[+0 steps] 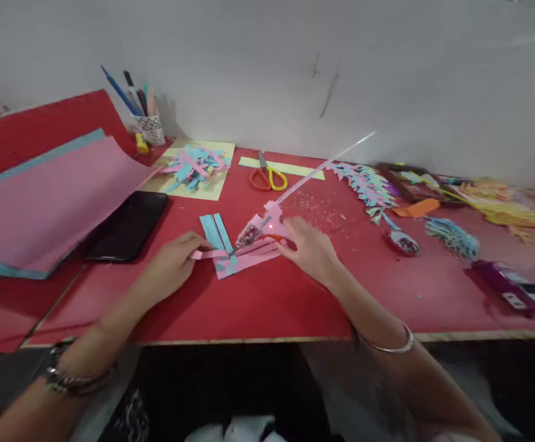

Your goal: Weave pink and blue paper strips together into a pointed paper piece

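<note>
My right hand (311, 250) is wrapped round a pink hot glue gun (274, 222) with a red light lit on its side. A long clear glue stick (327, 164) sticks out of its back, and its nozzle points down left at the paper. Between the fingers of my left hand (175, 261) is the end of a pink paper strip (205, 254). Blue paper strips (211, 230) and pink paper strips (253, 259) cross in a small woven patch under the nozzle. The gun hides part of the pink strips.
Scissors (267, 177) lie behind the glue gun. Cut paper pieces (196, 166) are heaped on a yellow sheet. A black phone (129, 227) and large pink paper (60, 199) lie left; a pen cup (150, 127) stands behind. Tassels (451, 236) and a purple tool (507, 285) lie right.
</note>
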A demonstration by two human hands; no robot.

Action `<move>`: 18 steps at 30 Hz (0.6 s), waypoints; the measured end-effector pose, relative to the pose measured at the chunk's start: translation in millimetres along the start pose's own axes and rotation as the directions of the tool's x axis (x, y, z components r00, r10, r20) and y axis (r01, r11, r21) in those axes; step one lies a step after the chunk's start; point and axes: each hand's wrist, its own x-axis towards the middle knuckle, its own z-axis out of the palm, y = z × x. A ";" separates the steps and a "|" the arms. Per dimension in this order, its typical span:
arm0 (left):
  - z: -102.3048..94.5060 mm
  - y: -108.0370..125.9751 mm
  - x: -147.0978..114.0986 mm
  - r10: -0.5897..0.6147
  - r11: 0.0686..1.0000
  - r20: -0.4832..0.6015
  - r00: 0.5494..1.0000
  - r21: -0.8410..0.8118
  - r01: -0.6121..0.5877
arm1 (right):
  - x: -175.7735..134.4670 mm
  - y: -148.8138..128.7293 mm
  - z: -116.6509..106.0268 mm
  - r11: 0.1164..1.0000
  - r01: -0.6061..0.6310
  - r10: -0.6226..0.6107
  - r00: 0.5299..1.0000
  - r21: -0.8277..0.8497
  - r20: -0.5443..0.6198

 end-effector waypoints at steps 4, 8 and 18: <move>0.7 -1.6 -1.4 0.001 1.000 -0.010 1.000 0.005 -0.001 | -0.1 1.9 0.3 1.000 -0.010 0.010 1.000 0.005 -0.013; 0.3 -1.3 -1.3 -0.008 1.000 -0.020 1.000 0.027 0.009 | 0.3 -1.1 -1.6 1.000 -0.012 0.012 1.000 0.010 0.006; -1.5 1.4 -1.1 -0.038 0.999 -0.019 0.999 0.019 0.039 | 1.4 2.3 -4.4 0.999 -0.028 0.028 1.000 -0.024 0.014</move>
